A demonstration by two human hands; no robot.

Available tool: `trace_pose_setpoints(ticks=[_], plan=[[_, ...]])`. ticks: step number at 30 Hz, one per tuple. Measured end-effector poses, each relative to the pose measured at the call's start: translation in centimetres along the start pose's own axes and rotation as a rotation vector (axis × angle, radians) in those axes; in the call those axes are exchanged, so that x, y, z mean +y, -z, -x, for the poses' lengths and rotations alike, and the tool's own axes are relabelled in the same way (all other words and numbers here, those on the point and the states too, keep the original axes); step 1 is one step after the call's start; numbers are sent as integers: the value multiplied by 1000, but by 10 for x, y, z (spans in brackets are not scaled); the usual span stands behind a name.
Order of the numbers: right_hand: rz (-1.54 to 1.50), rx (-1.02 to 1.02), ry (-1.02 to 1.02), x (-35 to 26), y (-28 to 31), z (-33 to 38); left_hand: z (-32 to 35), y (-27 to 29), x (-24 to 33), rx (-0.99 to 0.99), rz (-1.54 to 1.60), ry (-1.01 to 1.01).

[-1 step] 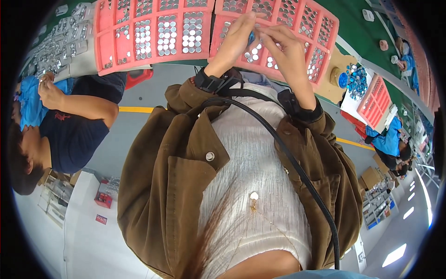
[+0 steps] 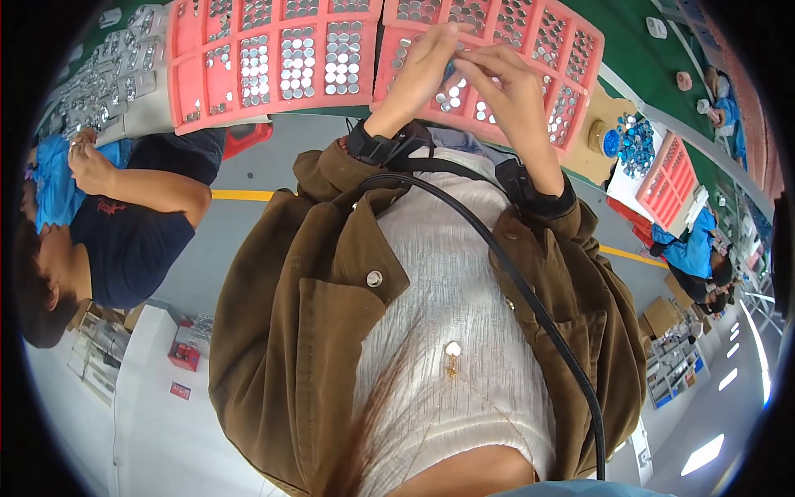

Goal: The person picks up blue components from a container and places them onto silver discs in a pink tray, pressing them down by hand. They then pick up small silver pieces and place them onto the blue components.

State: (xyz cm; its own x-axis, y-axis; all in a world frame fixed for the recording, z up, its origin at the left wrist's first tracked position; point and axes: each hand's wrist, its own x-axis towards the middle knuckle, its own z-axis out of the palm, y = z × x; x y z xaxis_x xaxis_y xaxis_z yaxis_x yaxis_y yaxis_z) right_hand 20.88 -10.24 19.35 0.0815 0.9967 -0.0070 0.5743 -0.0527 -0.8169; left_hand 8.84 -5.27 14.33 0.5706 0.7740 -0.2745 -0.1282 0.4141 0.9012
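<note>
Blue piece (image 2: 450,69), only one showing, partly hidden between left hand (image 2: 420,70) and right hand (image 2: 507,80), above right pink tray (image 2: 458,122); fingers curled inward, tips close together, but cannot tell exactly what pinched in either. Judged mid-handling, finished share unclear: two near trays counted, including left pink tray (image 2: 186,79), silver discs (image 2: 342,69) too many to count, so plenty probably left. Farther right, one jar (image 2: 596,135), one uncountable heap of blue gems (image 2: 636,147), one smaller pink tray (image 2: 667,186).
</note>
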Motion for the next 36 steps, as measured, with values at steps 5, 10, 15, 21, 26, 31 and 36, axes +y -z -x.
trace_pose_setpoints(ticks=[5, 10, 15, 21, 26, 31, 36], plan=[[55, -49, -29, 10, 1, 0, -4, 0, -10, -9, -136, -10], [-177, 58, -116, 10, -3, 1, 0, -3, 1, 3, 111, 131], [-380, 209, -107, 12, -3, -1, -3, 2, -3, -75, 422, 202], [-91, 279, 181, 17, -2, 0, -2, 3, 3, -215, 524, 290], [155, 349, 270, 15, -1, 2, -2, 1, 15, -200, 279, 233], [212, 388, 260, 12, 2, 6, -4, -13, 8, -90, 6, 55], [47, 330, 64, 17, 5, 5, -6, -15, 0, -34, -48, -45]])
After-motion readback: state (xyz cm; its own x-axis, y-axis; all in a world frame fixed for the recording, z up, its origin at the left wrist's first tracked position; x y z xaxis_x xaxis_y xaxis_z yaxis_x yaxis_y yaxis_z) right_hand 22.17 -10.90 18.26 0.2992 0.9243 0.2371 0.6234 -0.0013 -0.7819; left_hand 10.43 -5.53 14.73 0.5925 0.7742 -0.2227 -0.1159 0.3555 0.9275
